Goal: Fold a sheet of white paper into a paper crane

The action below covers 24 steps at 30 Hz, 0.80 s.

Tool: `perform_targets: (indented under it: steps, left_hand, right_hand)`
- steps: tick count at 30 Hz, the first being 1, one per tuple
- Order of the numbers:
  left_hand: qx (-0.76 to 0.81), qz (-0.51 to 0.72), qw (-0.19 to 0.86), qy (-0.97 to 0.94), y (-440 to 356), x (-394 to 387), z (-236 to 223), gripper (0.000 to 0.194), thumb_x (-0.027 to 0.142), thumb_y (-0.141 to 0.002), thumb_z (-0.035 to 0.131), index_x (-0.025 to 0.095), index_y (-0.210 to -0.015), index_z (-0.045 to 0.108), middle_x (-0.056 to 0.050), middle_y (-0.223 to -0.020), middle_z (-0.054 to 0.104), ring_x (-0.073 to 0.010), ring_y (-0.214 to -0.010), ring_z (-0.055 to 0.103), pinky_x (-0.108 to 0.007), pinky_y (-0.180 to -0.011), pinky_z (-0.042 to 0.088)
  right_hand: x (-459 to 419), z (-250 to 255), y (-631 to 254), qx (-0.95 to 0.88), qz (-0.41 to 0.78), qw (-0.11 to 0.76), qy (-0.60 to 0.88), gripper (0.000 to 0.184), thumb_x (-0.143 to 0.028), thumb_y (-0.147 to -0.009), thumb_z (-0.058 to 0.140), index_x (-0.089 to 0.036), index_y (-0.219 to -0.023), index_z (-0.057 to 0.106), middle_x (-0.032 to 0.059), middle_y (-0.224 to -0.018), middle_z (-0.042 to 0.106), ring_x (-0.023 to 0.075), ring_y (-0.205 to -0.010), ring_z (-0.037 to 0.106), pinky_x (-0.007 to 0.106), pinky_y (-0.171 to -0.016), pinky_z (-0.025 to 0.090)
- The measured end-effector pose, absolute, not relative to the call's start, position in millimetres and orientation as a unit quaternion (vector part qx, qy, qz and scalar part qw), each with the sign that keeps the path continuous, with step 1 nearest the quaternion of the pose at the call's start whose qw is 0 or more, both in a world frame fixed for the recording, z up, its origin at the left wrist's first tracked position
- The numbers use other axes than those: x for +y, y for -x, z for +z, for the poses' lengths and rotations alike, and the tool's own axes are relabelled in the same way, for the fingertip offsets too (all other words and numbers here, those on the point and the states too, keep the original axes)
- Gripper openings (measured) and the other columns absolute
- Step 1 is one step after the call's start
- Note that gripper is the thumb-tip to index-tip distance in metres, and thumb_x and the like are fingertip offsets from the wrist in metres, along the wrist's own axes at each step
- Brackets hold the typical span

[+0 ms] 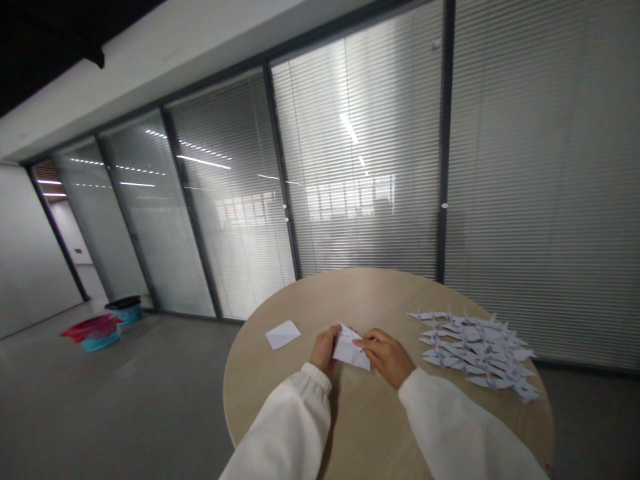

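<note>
A partly folded white paper (350, 349) lies low over the round wooden table (380, 293), held between both hands. My left hand (324, 349) grips its left edge with curled fingers. My right hand (387, 355) pinches its right side, fingers closed on the fold. Both arms wear white sleeves.
A flat white paper square (283, 334) lies on the table left of my hands. Several folded white paper cranes (475, 350) are laid out at the table's right. Glass walls with blinds stand behind. Two plastic basins (100, 330) sit on the floor at far left.
</note>
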<state>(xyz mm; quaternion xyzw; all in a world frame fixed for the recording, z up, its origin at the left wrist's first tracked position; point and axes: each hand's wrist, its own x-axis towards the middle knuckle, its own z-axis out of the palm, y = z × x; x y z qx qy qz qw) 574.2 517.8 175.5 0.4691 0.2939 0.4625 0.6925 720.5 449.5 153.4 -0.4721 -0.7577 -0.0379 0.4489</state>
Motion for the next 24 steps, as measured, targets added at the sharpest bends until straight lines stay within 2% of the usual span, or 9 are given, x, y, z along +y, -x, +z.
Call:
perform_targets:
  steps: [6,13,24]
  left_hand:
    - [0.311,0.439,0.665,-0.518,-571.4,512.7,181.0,0.038,0.044,-0.062,0.067,0.006,-0.067,0.064,-0.008,-0.059,0.064,-0.0139,-0.05,0.056,-0.024,-0.053,0.043]
    - [0.325,0.444,0.635,-0.543,-569.7,516.8,177.0,0.037,0.043,-0.055,0.072,0.008,-0.063,0.065,-0.003,-0.049,0.06,-0.0109,-0.044,0.052,-0.021,-0.047,0.039]
    - [0.314,0.443,0.628,-0.558,-569.7,520.6,174.9,0.039,0.046,-0.055,0.07,0.008,-0.062,0.065,-0.005,-0.053,0.062,-0.0118,-0.045,0.052,-0.022,-0.047,0.038]
  right_hand:
    - [447.9,155.8,-718.4,-0.767,-0.044,0.427,0.477,0.029,-0.015,-0.083,0.044,-0.024,-0.102,0.063,0.0057,-0.087,0.058,0.0157,-0.082,0.055,0.027,-0.074,0.046]
    - [446.1,157.5,-715.4,-0.771,-0.053,0.421,0.475,0.029,-0.013,-0.082,0.045,-0.024,-0.103,0.063,0.0059,-0.09,0.057,0.015,-0.083,0.054,0.027,-0.076,0.046]
    - [443.9,160.3,-713.9,-0.767,-0.027,0.433,0.473,0.032,-0.011,-0.078,0.046,-0.025,-0.101,0.064,0.0059,-0.093,0.057,0.0148,-0.083,0.055,0.028,-0.078,0.045]
